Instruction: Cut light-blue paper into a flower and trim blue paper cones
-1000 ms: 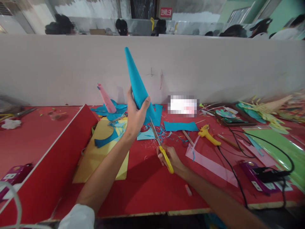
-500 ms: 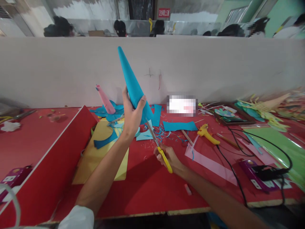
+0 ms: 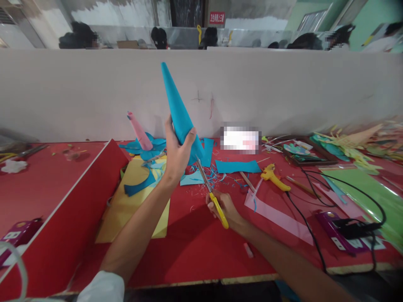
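Note:
A tall blue cone (image 3: 176, 102) of sheet material tilts up and to the left above the table, its wide end low. My left hand (image 3: 179, 149) is wrapped round its lower part, thumb on the near side. In my right hand (image 3: 224, 206) is a pair of scissors (image 3: 217, 205) with yellow handles. The blade tips meet the cone's lower edge; whether they are cutting into it I cannot tell. Behind my left hand stands a pink cone (image 3: 140, 133) on blue cut pieces (image 3: 154, 142).
Yellow sheets (image 3: 135, 214) lie under my left forearm, by a red divider (image 3: 78, 209). Thin scraps and a blue strip (image 3: 237, 166) are on the red table (image 3: 195, 251). A yellow glue gun (image 3: 275, 178) trails its cable near a purple box (image 3: 338, 235) at right.
The blue cone and my left hand have shifted slightly to the right. My right hand and the scissors have also moved a little right, the tips still at the cone's lower edge.

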`<action>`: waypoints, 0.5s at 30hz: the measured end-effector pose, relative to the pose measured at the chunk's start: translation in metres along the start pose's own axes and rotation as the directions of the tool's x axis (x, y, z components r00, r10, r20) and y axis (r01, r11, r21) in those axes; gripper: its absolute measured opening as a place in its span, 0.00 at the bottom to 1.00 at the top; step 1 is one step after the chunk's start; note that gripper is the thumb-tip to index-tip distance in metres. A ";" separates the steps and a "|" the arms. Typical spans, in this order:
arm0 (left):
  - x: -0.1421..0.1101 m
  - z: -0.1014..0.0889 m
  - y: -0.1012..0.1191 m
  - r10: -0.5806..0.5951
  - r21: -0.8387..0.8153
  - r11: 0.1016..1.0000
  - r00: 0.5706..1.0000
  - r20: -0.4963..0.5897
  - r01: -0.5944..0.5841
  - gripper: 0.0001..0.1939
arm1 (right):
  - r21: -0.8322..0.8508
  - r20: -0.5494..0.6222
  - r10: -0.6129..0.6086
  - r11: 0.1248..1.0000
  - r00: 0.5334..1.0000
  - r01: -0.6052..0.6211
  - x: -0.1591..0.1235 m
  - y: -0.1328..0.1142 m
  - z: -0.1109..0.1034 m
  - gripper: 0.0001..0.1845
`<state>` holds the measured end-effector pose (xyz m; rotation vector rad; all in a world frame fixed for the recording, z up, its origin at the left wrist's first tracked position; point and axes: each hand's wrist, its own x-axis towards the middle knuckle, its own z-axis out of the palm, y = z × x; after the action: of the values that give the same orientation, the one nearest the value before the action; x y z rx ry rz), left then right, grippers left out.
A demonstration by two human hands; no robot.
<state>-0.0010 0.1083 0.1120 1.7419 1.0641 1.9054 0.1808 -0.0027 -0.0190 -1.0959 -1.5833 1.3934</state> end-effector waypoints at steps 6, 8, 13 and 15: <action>0.000 0.000 0.001 -0.002 0.012 1.000 1.000 0.012 0.002 0.39 | 0.042 0.013 0.040 0.998 0.999 -0.041 -0.001 -0.006 0.001 0.28; 0.000 0.001 0.002 -0.015 0.002 1.000 1.000 -0.002 0.015 0.39 | 0.060 0.015 0.057 0.997 0.998 -0.058 0.000 -0.005 0.002 0.28; 0.000 -0.001 0.007 -0.045 -0.043 0.998 0.999 0.001 0.045 0.37 | 0.088 -0.007 0.130 0.988 0.991 -0.129 0.003 -0.001 0.004 0.26; 0.001 -0.003 0.009 -0.062 -0.077 0.995 0.997 0.036 0.064 0.36 | 0.102 -0.012 0.145 0.984 0.989 -0.143 0.003 -0.002 0.004 0.27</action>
<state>-0.0017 0.1028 0.1194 1.6715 1.0063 1.8481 0.1757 -0.0010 -0.0177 -1.1780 -1.4270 1.5360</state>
